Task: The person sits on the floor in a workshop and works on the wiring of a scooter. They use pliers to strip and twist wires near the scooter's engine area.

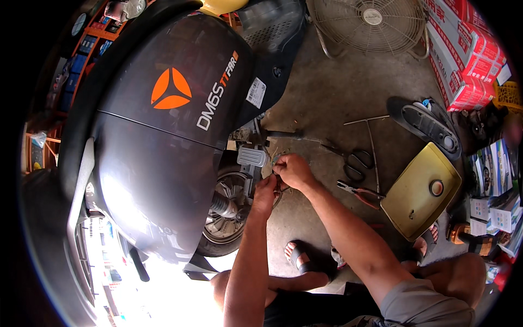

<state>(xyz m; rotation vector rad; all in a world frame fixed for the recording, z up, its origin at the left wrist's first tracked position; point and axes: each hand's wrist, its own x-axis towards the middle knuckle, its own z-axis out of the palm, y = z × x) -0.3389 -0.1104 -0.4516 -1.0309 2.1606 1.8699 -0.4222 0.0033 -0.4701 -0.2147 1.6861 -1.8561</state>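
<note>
My left hand (265,192) and my right hand (295,171) meet beside the wheel of a dark grey scooter. Both are closed, fingertips pinched close together on thin wires (281,152), whose ends show just above my right hand's fingers. Exactly how each fingertip grips them is hidden. Just left of the hands is a grey ribbed foot pedal (252,157). Below it sits the spoked wheel (224,210) with a shock absorber (222,205) in front. The scooter's glossy body panel (158,141) fills the left side.
On the concrete floor to the right lie scissors (358,165), pliers (359,193), a T-handled wrench (372,147) and a yellow tray (406,210) holding a tape roll (436,188). Farther back stand a fan (348,27) and red-and-white boxes (463,60). A black plastic cover (427,125) lies nearby.
</note>
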